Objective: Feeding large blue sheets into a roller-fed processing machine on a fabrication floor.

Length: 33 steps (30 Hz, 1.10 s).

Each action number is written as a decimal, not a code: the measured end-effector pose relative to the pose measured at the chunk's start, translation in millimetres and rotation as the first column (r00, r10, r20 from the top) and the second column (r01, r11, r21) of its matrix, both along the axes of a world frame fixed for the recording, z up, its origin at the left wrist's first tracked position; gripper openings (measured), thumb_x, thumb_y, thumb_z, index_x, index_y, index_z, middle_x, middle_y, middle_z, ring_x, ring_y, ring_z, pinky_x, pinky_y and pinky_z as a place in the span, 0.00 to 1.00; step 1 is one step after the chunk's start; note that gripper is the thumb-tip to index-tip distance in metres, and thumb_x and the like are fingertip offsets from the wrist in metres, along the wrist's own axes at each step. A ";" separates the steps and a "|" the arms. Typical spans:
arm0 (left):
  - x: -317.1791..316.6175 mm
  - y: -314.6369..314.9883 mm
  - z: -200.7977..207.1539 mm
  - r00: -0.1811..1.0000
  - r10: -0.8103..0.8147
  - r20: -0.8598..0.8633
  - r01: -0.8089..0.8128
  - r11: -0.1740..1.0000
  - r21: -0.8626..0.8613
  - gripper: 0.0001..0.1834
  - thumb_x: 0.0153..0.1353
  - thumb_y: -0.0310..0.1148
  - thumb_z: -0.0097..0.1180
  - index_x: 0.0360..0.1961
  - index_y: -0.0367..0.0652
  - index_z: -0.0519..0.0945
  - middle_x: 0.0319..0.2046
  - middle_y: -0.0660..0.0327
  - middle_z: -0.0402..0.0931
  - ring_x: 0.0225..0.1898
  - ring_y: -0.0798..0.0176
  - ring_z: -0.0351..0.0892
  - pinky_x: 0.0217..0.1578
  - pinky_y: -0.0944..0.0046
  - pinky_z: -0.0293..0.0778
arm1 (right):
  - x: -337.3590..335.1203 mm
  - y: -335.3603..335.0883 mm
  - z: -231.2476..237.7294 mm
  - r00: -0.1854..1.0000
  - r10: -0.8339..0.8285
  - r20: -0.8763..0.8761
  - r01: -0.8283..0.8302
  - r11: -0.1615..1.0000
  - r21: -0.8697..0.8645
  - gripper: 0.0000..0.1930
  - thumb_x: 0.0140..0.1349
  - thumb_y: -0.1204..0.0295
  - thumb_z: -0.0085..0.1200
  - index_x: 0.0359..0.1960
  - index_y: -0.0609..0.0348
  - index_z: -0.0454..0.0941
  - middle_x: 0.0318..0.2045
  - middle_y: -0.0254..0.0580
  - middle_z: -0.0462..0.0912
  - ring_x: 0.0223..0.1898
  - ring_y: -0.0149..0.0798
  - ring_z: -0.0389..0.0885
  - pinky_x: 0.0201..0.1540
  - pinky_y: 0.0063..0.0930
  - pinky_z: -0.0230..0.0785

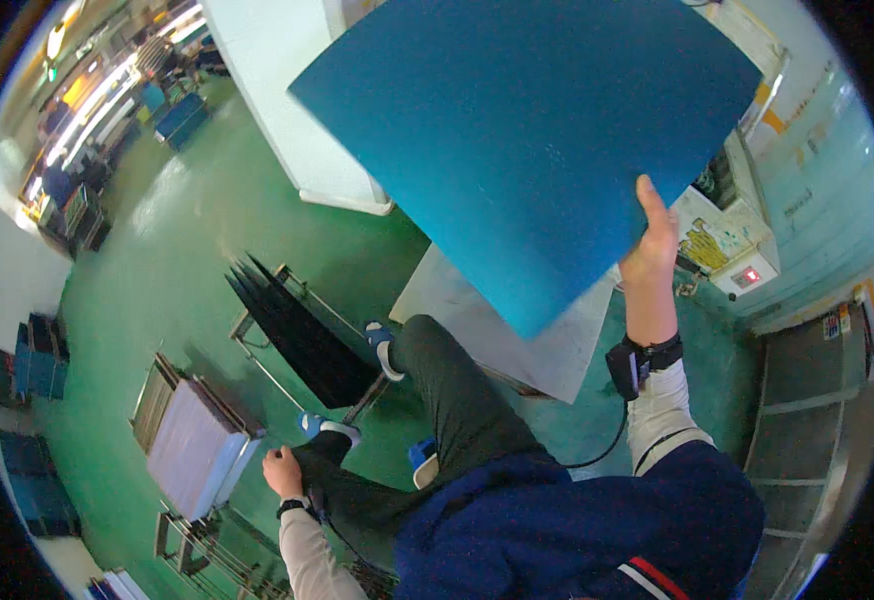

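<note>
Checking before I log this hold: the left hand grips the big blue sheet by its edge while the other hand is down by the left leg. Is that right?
One thing is wrong: the head view shows the right hand gripping the big blue sheet by its edge. The other, left hand is down by the left leg, as you said.

1. The sheet (537,150) is held at its right edge by the right grip (654,245), above the worktop (565,355).
2. The left grip (282,472) is positioned beside the left knee (307,462), to the left of the worktop.
3. Panels (302,335) are carried on a rack (269,377), left of the worktop.
4. A stack (195,440) is located farther left.
5. A control box (747,272) is sited to the right of the right grip.
</note>
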State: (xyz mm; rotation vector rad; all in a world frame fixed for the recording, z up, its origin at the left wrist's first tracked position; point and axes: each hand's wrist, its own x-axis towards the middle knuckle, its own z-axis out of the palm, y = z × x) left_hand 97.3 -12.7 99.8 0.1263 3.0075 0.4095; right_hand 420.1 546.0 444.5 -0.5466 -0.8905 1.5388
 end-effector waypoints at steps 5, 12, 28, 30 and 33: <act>1.5 1.8 0.4 1.000 -0.009 0.022 0.009 1.000 -0.023 0.21 0.61 0.46 0.50 0.38 0.37 0.82 0.39 0.44 0.78 0.42 0.40 0.78 0.44 0.44 0.72 | 13.3 11.2 -30.6 0.968 0.250 0.016 -0.250 0.966 0.066 0.17 0.58 0.76 0.60 0.50 0.62 0.76 0.41 0.48 0.83 0.41 0.46 0.83 0.42 0.46 0.79; 2.5 10.7 8.8 0.999 0.008 0.051 -0.007 1.000 -0.005 0.20 0.60 0.45 0.52 0.38 0.38 0.82 0.40 0.44 0.79 0.43 0.39 0.78 0.46 0.44 0.73 | -0.6 -8.8 -53.4 0.985 0.160 0.059 -0.152 0.980 -0.128 0.14 0.58 0.80 0.60 0.46 0.64 0.75 0.39 0.47 0.80 0.40 0.45 0.81 0.40 0.46 0.79; -2.0 -2.0 -2.6 0.998 -0.003 0.070 -0.001 0.998 0.067 0.20 0.59 0.45 0.52 0.36 0.36 0.83 0.37 0.43 0.80 0.40 0.38 0.78 0.43 0.44 0.72 | -47.1 -12.5 -114.5 0.974 0.130 -0.184 -0.186 0.925 -0.331 0.05 0.61 0.78 0.59 0.38 0.64 0.78 0.39 0.43 0.80 0.41 0.39 0.80 0.45 0.43 0.79; 3.0 3.0 0.2 0.998 0.008 0.060 -0.011 0.998 0.058 0.20 0.59 0.45 0.52 0.36 0.36 0.83 0.38 0.43 0.79 0.41 0.38 0.78 0.44 0.44 0.72 | -48.0 -11.2 -119.8 0.979 0.121 -0.163 -0.170 0.928 -0.331 0.05 0.61 0.78 0.59 0.37 0.64 0.78 0.39 0.43 0.80 0.41 0.39 0.81 0.45 0.44 0.79; 7.0 9.6 9.2 0.999 -0.005 0.035 0.002 0.997 0.078 0.21 0.59 0.45 0.52 0.36 0.35 0.83 0.39 0.43 0.79 0.42 0.38 0.77 0.45 0.44 0.72 | -46.5 -7.4 -128.1 0.984 0.107 -0.144 -0.151 0.928 -0.341 0.06 0.61 0.76 0.60 0.38 0.64 0.78 0.38 0.43 0.80 0.40 0.40 0.81 0.44 0.43 0.79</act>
